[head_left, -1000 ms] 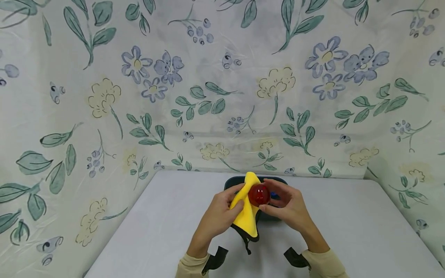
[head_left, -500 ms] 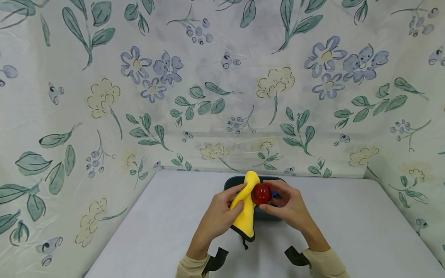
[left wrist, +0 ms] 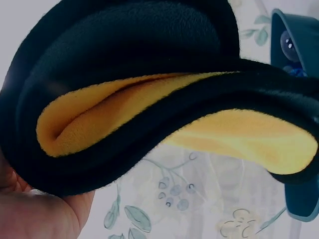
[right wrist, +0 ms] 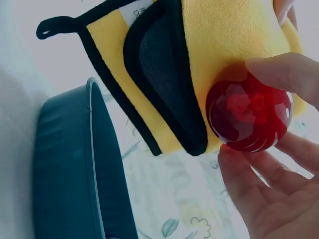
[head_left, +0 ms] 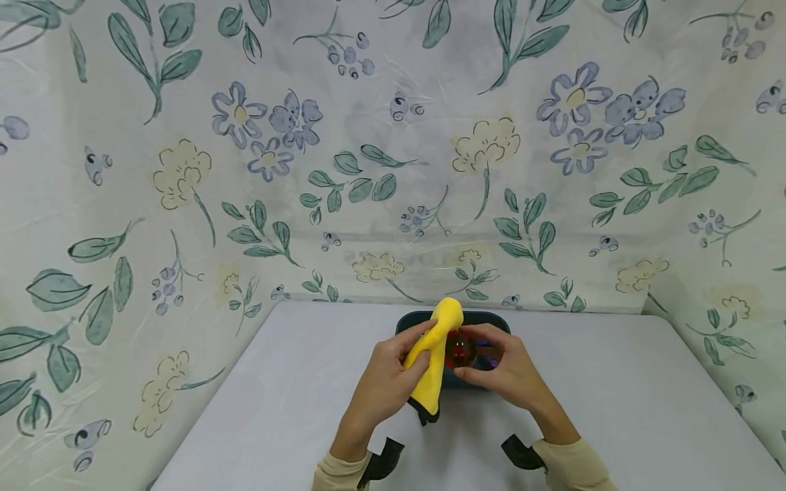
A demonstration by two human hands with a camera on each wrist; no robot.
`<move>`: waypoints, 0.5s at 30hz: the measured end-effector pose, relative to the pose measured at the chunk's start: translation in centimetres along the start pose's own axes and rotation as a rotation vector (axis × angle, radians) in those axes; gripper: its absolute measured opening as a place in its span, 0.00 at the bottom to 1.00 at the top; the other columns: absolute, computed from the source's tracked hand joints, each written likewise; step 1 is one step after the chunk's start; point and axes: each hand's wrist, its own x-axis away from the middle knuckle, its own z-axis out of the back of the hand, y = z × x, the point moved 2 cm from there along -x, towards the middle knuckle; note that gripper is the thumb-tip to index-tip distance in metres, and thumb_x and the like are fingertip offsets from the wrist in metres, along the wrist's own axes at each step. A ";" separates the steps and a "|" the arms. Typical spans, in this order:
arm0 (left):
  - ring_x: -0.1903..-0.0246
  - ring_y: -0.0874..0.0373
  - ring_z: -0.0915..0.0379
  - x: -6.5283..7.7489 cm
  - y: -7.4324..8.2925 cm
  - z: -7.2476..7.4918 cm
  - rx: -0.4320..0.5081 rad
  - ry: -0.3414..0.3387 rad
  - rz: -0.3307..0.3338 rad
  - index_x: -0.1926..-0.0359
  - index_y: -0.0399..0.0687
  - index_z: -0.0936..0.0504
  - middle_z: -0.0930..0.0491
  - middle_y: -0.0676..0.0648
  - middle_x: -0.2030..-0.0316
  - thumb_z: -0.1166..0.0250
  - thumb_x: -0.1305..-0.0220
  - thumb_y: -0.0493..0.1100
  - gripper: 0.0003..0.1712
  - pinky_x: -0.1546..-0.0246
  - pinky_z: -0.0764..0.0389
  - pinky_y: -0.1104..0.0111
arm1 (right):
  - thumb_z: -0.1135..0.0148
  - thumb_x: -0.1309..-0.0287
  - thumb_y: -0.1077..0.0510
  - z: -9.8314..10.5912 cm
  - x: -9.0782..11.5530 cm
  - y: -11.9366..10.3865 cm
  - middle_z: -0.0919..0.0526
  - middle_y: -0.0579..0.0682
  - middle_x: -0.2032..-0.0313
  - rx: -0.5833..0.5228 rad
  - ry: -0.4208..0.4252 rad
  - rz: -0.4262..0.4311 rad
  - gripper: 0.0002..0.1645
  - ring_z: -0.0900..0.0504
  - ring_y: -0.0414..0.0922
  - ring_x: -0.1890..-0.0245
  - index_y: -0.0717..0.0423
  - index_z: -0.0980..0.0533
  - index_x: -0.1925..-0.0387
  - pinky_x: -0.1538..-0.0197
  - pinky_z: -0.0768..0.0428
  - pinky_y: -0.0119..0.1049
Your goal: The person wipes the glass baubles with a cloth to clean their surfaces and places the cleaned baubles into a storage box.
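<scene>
My left hand (head_left: 388, 378) pinches a yellow cleaning cloth (head_left: 432, 365) between thumb and fingers, and the cloth hangs down in folds. Its dark side and black edging (left wrist: 149, 144) fill much of the left wrist view. A glossy, see-through red ball (head_left: 460, 350) is held by the fingertips and thumb of my right hand (head_left: 514, 372). In the right wrist view the red ball (right wrist: 249, 115) lies against the yellow face of the cloth (right wrist: 224, 40), where a hanging loop and a white label show. The left fingers are partly hidden behind the cloth.
Behind the hands stands a dark teal basin (head_left: 503, 320) on the white table (head_left: 295, 409). Inside it are a dark round ball (left wrist: 289, 46) and something blue (left wrist: 295, 69). A flower-printed sheet (head_left: 368, 170) hangs behind and at both sides.
The red ball shifts a little right, then slightly back and down, with the right hand following. The top of the cloth tips up and right, and its lower end draws in narrower.
</scene>
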 end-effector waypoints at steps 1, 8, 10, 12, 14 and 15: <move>0.60 0.54 0.17 0.0 0.0 0.0 -0.001 0.004 -0.003 0.30 0.43 0.25 0.16 0.38 0.43 0.40 0.26 0.37 0.25 0.57 0.13 0.71 | 0.22 0.47 0.59 0.0 0.0 0.0 0.16 0.52 0.42 -0.006 -0.006 0.002 0.32 0.17 0.45 0.44 0.52 0.21 0.39 0.43 0.13 0.40; 0.61 0.54 0.18 -0.1 0.1 0.0 -0.015 0.018 -0.011 0.31 0.44 0.24 0.17 0.37 0.42 0.40 0.26 0.36 0.25 0.58 0.15 0.74 | 0.21 0.47 0.57 -0.3 0.1 0.0 0.15 0.52 0.44 -0.015 -0.042 0.008 0.31 0.16 0.42 0.48 0.51 0.20 0.40 0.47 0.12 0.41; 0.62 0.54 0.19 -0.1 0.1 0.0 -0.032 0.019 -0.012 0.30 0.45 0.24 0.17 0.37 0.42 0.40 0.26 0.36 0.25 0.59 0.15 0.75 | 0.21 0.48 0.57 -0.3 0.2 -0.1 0.14 0.51 0.45 -0.017 -0.058 0.013 0.32 0.15 0.42 0.49 0.50 0.19 0.40 0.48 0.11 0.40; 0.63 0.55 0.20 -0.1 0.0 0.0 -0.048 0.019 -0.013 0.30 0.45 0.24 0.17 0.38 0.42 0.41 0.26 0.36 0.25 0.60 0.16 0.76 | 0.20 0.49 0.57 -0.5 0.2 -0.1 0.14 0.50 0.46 -0.027 -0.077 0.019 0.32 0.15 0.43 0.50 0.49 0.19 0.40 0.49 0.11 0.39; 0.63 0.56 0.21 -0.1 -0.2 0.1 -0.063 0.018 -0.017 0.30 0.45 0.24 0.17 0.38 0.42 0.41 0.26 0.35 0.25 0.60 0.17 0.76 | 0.20 0.49 0.58 -0.6 0.2 -0.3 0.15 0.49 0.47 -0.042 -0.097 0.024 0.32 0.15 0.44 0.51 0.48 0.19 0.40 0.50 0.11 0.39; 0.64 0.56 0.21 -0.1 -0.3 0.1 -0.072 0.016 -0.016 0.31 0.45 0.24 0.17 0.38 0.42 0.41 0.27 0.35 0.25 0.61 0.17 0.77 | 0.20 0.49 0.58 -0.6 0.2 -0.3 0.15 0.49 0.47 -0.048 -0.105 0.029 0.32 0.15 0.44 0.51 0.47 0.19 0.40 0.50 0.11 0.39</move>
